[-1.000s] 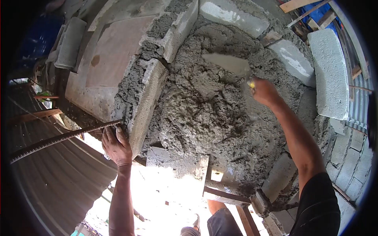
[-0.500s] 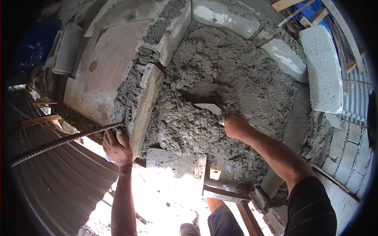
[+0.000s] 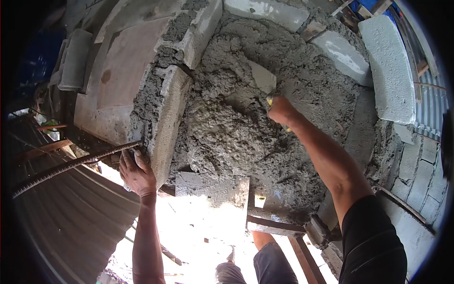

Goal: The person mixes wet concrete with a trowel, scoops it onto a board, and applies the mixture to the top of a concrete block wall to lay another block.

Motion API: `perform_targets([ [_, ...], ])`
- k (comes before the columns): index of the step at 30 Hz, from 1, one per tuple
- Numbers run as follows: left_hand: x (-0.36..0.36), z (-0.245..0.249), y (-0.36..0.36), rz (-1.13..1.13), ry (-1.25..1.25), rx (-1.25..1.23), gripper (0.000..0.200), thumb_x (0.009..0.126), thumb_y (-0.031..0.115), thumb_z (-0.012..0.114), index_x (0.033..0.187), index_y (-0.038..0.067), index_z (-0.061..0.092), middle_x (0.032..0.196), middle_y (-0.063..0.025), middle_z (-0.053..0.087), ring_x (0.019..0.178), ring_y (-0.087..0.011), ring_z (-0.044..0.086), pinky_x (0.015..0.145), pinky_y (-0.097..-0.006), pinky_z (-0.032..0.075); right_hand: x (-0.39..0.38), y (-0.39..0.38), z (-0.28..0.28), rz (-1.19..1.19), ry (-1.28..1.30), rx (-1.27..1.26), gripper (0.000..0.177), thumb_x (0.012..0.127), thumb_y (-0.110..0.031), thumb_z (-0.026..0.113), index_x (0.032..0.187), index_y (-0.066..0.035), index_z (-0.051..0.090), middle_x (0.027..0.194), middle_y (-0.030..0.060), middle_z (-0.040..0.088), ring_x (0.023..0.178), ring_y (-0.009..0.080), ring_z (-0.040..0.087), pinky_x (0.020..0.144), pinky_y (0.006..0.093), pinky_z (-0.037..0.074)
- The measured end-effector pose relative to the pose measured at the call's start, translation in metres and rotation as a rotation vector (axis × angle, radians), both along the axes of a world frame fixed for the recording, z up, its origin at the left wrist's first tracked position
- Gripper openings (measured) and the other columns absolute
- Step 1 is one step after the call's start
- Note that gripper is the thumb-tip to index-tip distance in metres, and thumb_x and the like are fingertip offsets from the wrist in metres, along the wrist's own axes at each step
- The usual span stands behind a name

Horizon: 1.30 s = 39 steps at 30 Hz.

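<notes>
A ribbed steel bar point(image 3: 71, 166) is seen left of the left hand point(image 3: 138, 173), which is laid with fingers extended against a concrete block point(image 3: 171, 125). Between the hands, wet mortar point(image 3: 213, 137) is spread. Upon it, the trowel point(image 3: 263, 77) is held by its handle in the closed right hand point(image 3: 282, 111). Farther right, a pale block point(image 3: 388, 68) is placed.
</notes>
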State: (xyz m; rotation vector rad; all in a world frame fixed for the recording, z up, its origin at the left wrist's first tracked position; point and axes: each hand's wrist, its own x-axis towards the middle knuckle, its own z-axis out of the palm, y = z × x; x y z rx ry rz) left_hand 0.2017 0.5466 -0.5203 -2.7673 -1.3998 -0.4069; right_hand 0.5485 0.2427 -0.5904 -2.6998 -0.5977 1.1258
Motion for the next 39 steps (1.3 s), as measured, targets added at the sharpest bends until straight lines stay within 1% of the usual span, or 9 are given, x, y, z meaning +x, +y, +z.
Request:
perform_targets([
  [6, 0.003, 0.001, -0.001, 0.016, -0.005, -0.009, 0.067, 0.1, 0.053, 0.034, 0.139, 0.001, 0.05, 0.133, -0.0193, 0.055, 0.12, -0.0381, 0.051, 0.103, -0.0503, 0.036, -0.111, -0.042, 0.026, 0.332, 0.073, -0.122, 0.037, 0.078, 0.001, 0.061, 0.115, 0.004, 0.06, 0.091, 0.0214, 0.068, 0.079, 0.0283, 0.069, 0.07, 0.0366, 0.059],
  [9, -0.001, 0.002, -0.002, 0.033, 0.003, -0.022, 0.067, 0.1, 0.054, 0.034, 0.139, 0.002, 0.05, 0.133, -0.0192, 0.055, 0.121, -0.0381, 0.051, 0.103, -0.0502, 0.036, -0.11, -0.081, 0.076, 0.082, 0.269, -0.127, 0.037, 0.078, 0.0, 0.062, 0.115, -0.003, 0.064, 0.097, 0.0196, 0.069, 0.09, 0.0286, 0.07, 0.081, 0.0375, 0.058],
  [12, 0.004, 0.005, -0.004, 0.036, -0.002, -0.028, 0.068, 0.1, 0.054, 0.034, 0.139, 0.002, 0.05, 0.132, -0.0195, 0.055, 0.121, -0.0379, 0.051, 0.103, -0.0493, 0.036, -0.053, -0.139, 0.092, 0.219, -0.027, -0.092, 0.038, 0.08, -0.009, 0.067, 0.117, -0.006, 0.061, 0.093, 0.0168, 0.07, 0.084, 0.0285, 0.07, 0.078, 0.0402, 0.058],
  [16, -0.001, 0.0, 0.0, 0.023, 0.009, 0.0, 0.07, 0.099, 0.056, 0.033, 0.14, 0.002, 0.05, 0.133, -0.0205, 0.055, 0.122, -0.037, 0.051, 0.104, -0.0487, 0.036, 0.007, -0.161, 0.018, -0.089, -0.233, -0.183, 0.032, 0.079, -0.015, 0.065, 0.106, 0.001, 0.065, 0.094, 0.022, 0.069, 0.085, 0.0372, 0.069, 0.076, 0.045, 0.056],
  [20, -0.007, 0.005, -0.004, 0.042, 0.027, -0.037, 0.072, 0.099, 0.06, 0.031, 0.139, 0.003, 0.05, 0.134, -0.0209, 0.053, 0.124, -0.04, 0.048, 0.106, -0.0511, 0.034, -0.067, -0.09, -0.024, -0.087, -0.17, -0.108, 0.027, 0.077, -0.013, 0.061, 0.099, -0.002, 0.071, 0.093, 0.0213, 0.071, 0.09, 0.0377, 0.07, 0.079, 0.0443, 0.057],
  [24, -0.002, 0.006, -0.005, 0.037, 0.021, -0.03, 0.075, 0.098, 0.062, 0.03, 0.14, 0.003, 0.049, 0.134, -0.0187, 0.054, 0.123, -0.0364, 0.05, 0.104, -0.049, 0.036, -0.138, -0.068, 0.033, 0.09, -0.019, -0.078, 0.023, 0.075, -0.01, 0.059, 0.091, 0.001, 0.071, 0.09, 0.0234, 0.07, 0.086, 0.0362, 0.071, 0.076, 0.0454, 0.058],
  [30, -0.004, 0.011, -0.007, 0.022, 0.049, -0.059, 0.076, 0.097, 0.064, 0.027, 0.141, 0.005, 0.048, 0.134, -0.0182, 0.053, 0.122, -0.0363, 0.05, 0.103, -0.0507, 0.036, -0.213, -0.126, 0.114, 0.111, -0.091, -0.032, 0.034, 0.077, -0.009, 0.062, 0.11, -0.002, 0.065, 0.087, 0.0217, 0.07, 0.083, 0.0346, 0.071, 0.074, 0.0449, 0.057],
  [36, -0.009, 0.013, -0.008, -0.018, 0.057, -0.084, 0.075, 0.097, 0.064, 0.027, 0.142, 0.007, 0.047, 0.135, -0.0181, 0.052, 0.123, -0.0376, 0.05, 0.102, -0.0534, 0.037, -0.282, -0.222, 0.134, -0.544, -0.291, 0.099, 0.04, 0.083, -0.022, 0.065, 0.118, -0.002, 0.06, 0.084, 0.0193, 0.07, 0.081, 0.0343, 0.071, 0.073, 0.0449, 0.056],
  [39, -0.01, 0.004, -0.002, 0.005, 0.059, -0.066, 0.074, 0.097, 0.066, 0.025, 0.144, 0.013, 0.046, 0.139, -0.0191, 0.05, 0.125, -0.0415, 0.049, 0.1, -0.0576, 0.038, -0.318, -0.275, 0.108, -0.805, -0.113, 0.144, 0.04, 0.087, -0.028, 0.065, 0.116, -0.002, 0.059, 0.08, 0.0163, 0.07, 0.074, 0.0337, 0.07, 0.068, 0.044, 0.054],
])
